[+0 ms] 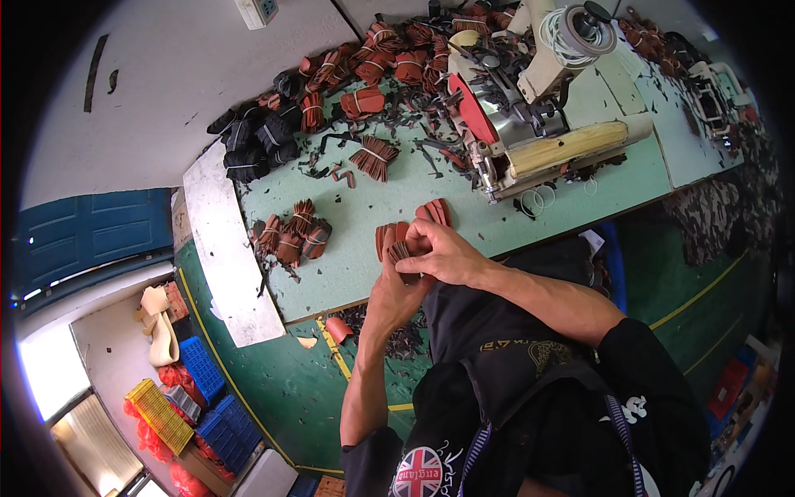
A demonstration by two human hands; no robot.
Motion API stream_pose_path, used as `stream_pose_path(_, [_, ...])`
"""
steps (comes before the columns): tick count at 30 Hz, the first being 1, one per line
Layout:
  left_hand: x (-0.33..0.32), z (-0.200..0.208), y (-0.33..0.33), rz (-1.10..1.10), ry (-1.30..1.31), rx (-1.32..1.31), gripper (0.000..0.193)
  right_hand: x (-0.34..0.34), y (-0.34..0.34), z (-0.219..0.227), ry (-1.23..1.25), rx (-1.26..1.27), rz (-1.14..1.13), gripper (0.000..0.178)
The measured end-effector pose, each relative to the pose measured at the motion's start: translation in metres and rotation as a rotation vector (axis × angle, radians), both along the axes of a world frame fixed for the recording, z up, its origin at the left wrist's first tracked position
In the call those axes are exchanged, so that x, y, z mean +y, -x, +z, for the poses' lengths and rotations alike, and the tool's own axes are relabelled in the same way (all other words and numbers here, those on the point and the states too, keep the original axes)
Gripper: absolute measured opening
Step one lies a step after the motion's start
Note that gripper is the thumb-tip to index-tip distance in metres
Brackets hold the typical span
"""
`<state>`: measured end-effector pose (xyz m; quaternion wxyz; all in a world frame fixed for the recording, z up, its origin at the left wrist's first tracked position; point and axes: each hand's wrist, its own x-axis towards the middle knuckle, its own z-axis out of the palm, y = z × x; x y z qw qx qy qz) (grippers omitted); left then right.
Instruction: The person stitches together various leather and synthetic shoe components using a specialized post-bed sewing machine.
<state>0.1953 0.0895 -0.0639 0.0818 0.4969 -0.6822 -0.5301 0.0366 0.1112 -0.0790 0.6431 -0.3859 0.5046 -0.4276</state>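
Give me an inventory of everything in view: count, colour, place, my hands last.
Table: one, pale green, picture's middle
Stack of pieces: one, brown, picture's centre
Loose pieces: two groups, reddish-brown, table's near edge
Tied bundles: many, reddish-brown, table's back and left
Black bundles: several, black, table's far left
Machine: one, mainly cream, table's right
Scraps: many, mostly dark, table and floor
Yellow crate: one, yellow, lower left
Blue crates: at least two, blue, beside it
Red bags: several, red, around the crates
Door: one, blue, left
Left hand: one, bare, holding the stack
Right hand: one, bare, at the stack
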Motion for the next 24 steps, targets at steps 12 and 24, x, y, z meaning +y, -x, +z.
stream_pose_path(12, [-0.011, 0.03, -0.001, 0.25, -0.381, 0.26, 0.048, 0.01, 0.015, 0.005, -0.118, -0.174, -0.088, 0.024])
stream_pose_path(24, [-0.01, 0.037, 0.003, 0.242, -0.483, 0.303, 0.039, 0.018, 0.028, 0.015, -0.208, -0.275, -0.051, 0.016])
